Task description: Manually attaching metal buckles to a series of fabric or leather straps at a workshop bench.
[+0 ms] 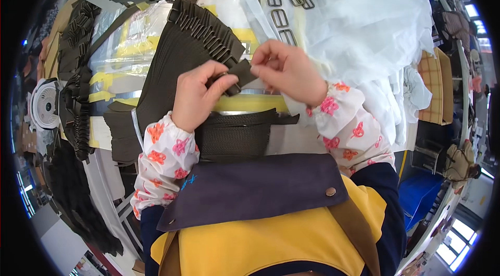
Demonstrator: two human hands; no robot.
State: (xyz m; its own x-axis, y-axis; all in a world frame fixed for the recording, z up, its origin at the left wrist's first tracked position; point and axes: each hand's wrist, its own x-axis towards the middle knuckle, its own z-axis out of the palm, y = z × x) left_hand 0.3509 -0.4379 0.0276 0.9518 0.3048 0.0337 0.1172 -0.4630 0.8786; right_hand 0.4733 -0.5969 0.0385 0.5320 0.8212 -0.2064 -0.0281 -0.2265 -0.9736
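Observation:
My left hand point(200, 93) is closed, its thumb and fingers pinching a dark olive webbing strap point(241, 71) by a metal slide buckle that the fingers partly cover. The short flat end of this strap sticks out to the right, where the fingertips of my right hand point(289, 70) pinch its edge. Just beyond the left hand lies a fanned bundle of straps point(166, 65), with a row of slide buckles along its far end. Loose metal slide buckles point(279, 17) lie on white sheeting beyond my right hand. Closer to me is a stack of dark straps point(234, 135).
White sheeting point(354, 10) covers the table's far right. Clear plastic with yellow tape point(125, 46) is at the left. More buckled straps point(78, 57) hang at the left edge, near a white fan point(44, 103). A cardboard box point(436, 86) and a blue bin point(423, 192) stand right.

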